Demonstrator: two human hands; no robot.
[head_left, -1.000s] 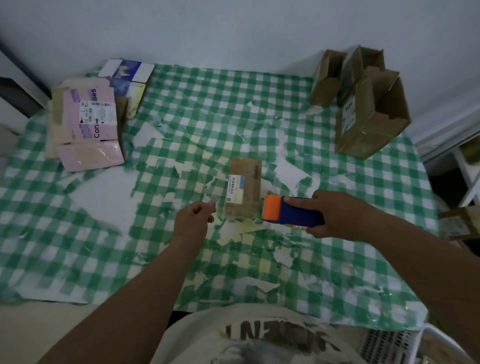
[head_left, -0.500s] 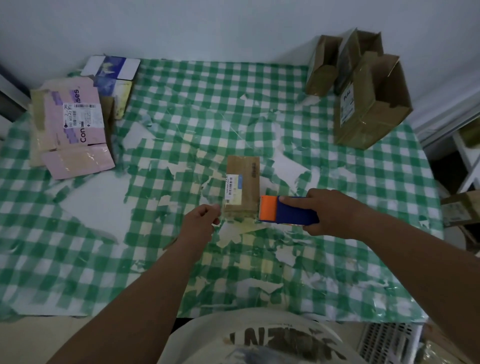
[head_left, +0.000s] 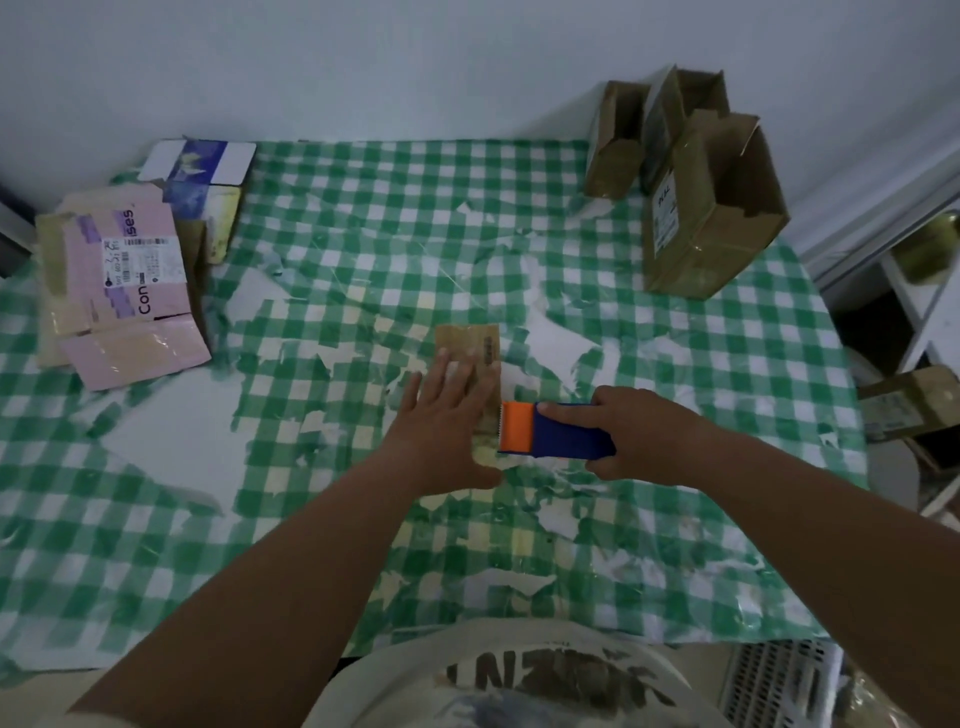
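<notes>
1. Head view shows a small brown cardboard box (head_left: 470, 343) lying flat near the middle of the desk (head_left: 363, 234), on a green-and-white checked cloth with torn white patches.
2. Its far end is bare, with a dark printed mark along the right edge. Its near part is hidden under the left hand (head_left: 447, 410).
3. That left hand lies palm-down on the box, fingers straight and slightly spread toward 12 o'clock, pressing and gripping nothing. Its forearm comes in from 7 o'clock.
4. At 3 o'clock of the box is a tape dispenser (head_left: 558, 434), blue with an orange toothed head just beside the box's right side. I cannot tell whether they touch.
5. Clasping the blue body is the right hand (head_left: 641, 439), its index finger laid along the top toward 9 o'clock. Its forearm enters from 4 o'clock.
</notes>
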